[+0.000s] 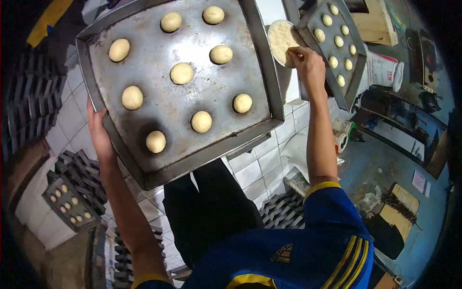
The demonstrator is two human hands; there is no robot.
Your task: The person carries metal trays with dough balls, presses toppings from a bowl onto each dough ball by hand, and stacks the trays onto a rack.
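Head view: left hand (pixel 99 132) grips the large tray (pixel 166 108) from its left; right hand (pixel 309 67) pinched closed at the crumb bowl (pixel 280 21).

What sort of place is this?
Probably a bakery: dough-like balls sit spaced on a metal tray, a second tray holds more, and pale crumbs lie by the right hand.

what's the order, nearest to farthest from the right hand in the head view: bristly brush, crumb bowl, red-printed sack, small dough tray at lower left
From the right hand, as the head view shows:
1. crumb bowl, right at the fingertips
2. red-printed sack, off to the right
3. bristly brush, lower right
4. small dough tray, far lower left
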